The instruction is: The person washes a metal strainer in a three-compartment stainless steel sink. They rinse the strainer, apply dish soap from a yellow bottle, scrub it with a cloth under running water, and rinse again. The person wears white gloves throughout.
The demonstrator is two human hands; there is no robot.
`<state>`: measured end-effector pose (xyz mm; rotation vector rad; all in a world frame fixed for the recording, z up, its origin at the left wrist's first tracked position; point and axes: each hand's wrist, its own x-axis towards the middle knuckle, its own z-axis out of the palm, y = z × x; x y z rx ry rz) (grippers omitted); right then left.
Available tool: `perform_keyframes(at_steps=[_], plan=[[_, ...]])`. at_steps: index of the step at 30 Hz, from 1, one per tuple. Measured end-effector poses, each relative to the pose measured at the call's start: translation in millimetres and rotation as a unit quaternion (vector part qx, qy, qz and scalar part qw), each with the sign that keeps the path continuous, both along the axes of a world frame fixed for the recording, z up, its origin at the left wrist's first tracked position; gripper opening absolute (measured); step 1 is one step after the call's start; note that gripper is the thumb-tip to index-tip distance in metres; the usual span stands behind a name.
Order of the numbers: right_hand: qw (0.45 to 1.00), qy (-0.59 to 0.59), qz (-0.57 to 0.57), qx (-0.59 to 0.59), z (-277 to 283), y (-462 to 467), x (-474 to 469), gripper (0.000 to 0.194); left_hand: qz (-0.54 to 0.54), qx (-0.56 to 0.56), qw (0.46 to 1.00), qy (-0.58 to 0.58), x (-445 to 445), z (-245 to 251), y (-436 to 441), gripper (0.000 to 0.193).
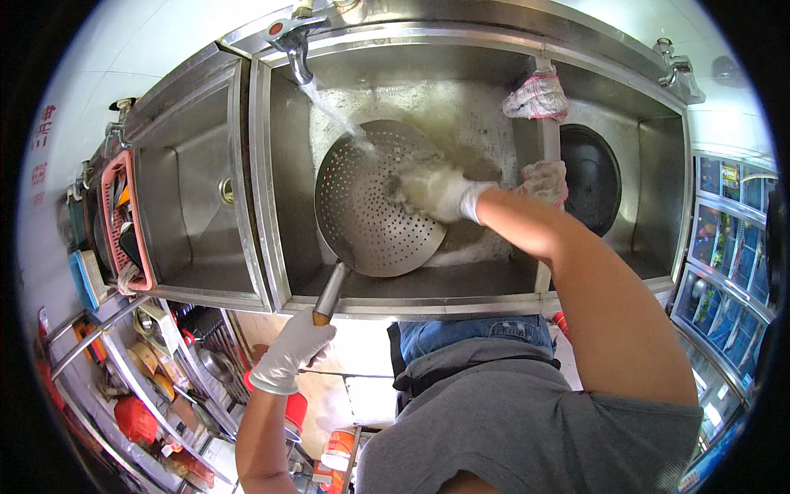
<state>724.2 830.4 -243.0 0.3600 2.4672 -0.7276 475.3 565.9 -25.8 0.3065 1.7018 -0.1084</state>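
Observation:
A large round perforated metal strainer (376,210) lies tilted in the middle basin of a stainless steel sink (290,185). My left hand (296,349), in a white glove, grips the end of its handle (330,293) in front of the sink. Over the right part of the perforated face is my right hand (435,188), gloved too and blurred by motion. Its fingers are against the strainer, and whether they hold a scrubber cannot be made out. Water (333,111) runs from a tap (293,40) onto the strainer's far edge. Wet suds cover the basin floor.
Crumpled cloths (540,96) hang over the divider (549,142) on the right. Beyond it, a dark round pan (583,179) sits in the right basin. On the left are another basin (197,185), a pink basket of utensils (126,222) and a metal shelf rack (148,395).

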Motion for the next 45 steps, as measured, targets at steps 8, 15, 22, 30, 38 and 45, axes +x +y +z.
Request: perform_keyframes(at_steps=[8, 15, 22, 30, 38, 45], plan=[[0.999, 0.018, 0.0, 0.032, -17, -29, 27, 0.081, 0.011, 0.016, 1.0, 0.021, 8, 5, 1, 0.022], [0.923, 0.036, -0.092, -0.372, 18, -114, 29, 0.063, 0.004, 0.046, 0.998, 0.037, 10, -2, -7, 0.022], [0.993, -0.013, 0.007, 0.117, 28, -29, 51, 0.071, 0.003, 0.022, 0.999, 0.026, 4, 1, -3, 0.025], [0.977, -0.157, 0.085, 0.115, 29, -61, 58, 0.063, -0.001, 0.014, 1.0, 0.026, 3, 7, 6, 0.022], [0.926, -0.183, 0.192, 0.269, 15, -54, 45, 0.057, 0.009, -0.006, 1.0, -0.006, 0, 5, 9, 0.02], [0.982, -0.148, 0.1, -0.064, 26, -68, 51, 0.07, 0.016, -0.007, 1.0, -0.017, -5, 5, 11, 0.023]])
